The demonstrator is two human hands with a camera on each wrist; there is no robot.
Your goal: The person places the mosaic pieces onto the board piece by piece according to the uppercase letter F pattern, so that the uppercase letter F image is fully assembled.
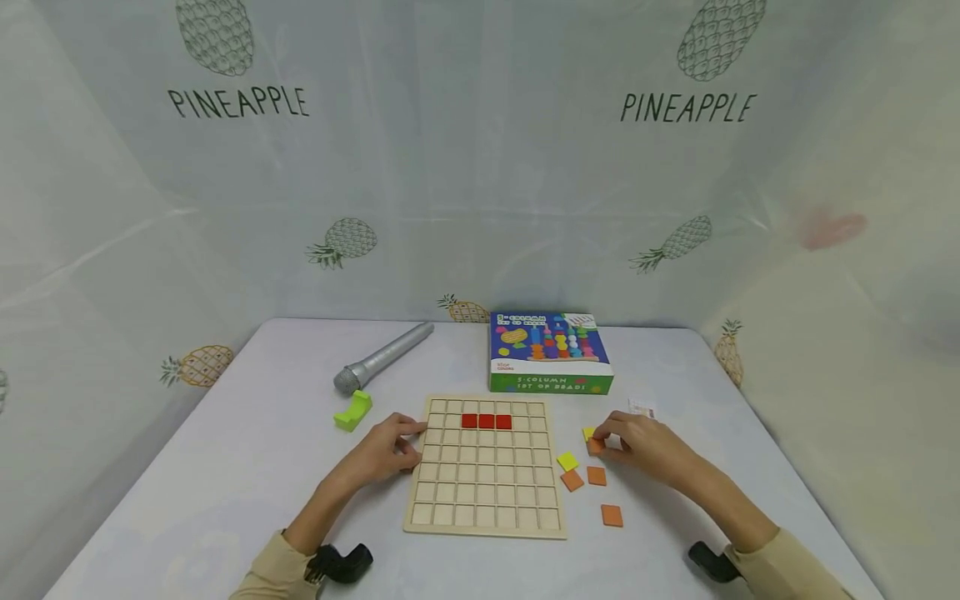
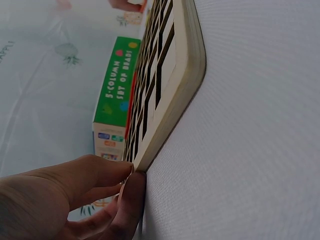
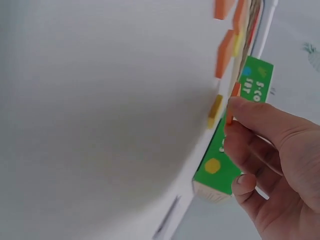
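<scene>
A wooden grid board (image 1: 483,531) lies on the table, with three red square tiles (image 1: 487,422) side by side in its second row from the far edge. At its left edge my left hand (image 1: 392,447) pinches the rim between thumb and finger, as the left wrist view shows. To the right of the board, my right hand (image 1: 651,444) holds an orange square tile (image 3: 235,90) between thumb and fingertip. In the right wrist view, that tile is beside a yellow tile (image 3: 215,111). Several loose tiles lie nearby, including an orange one (image 1: 612,516) closest to me and a yellow one (image 1: 567,461) by the board.
Behind the board stands a blue and green bead-set box (image 1: 551,383). A silver microphone (image 1: 386,357) and a lime-green curved block (image 1: 353,411) lie at the back left. A small printed slip (image 1: 641,408) lies beyond my right hand.
</scene>
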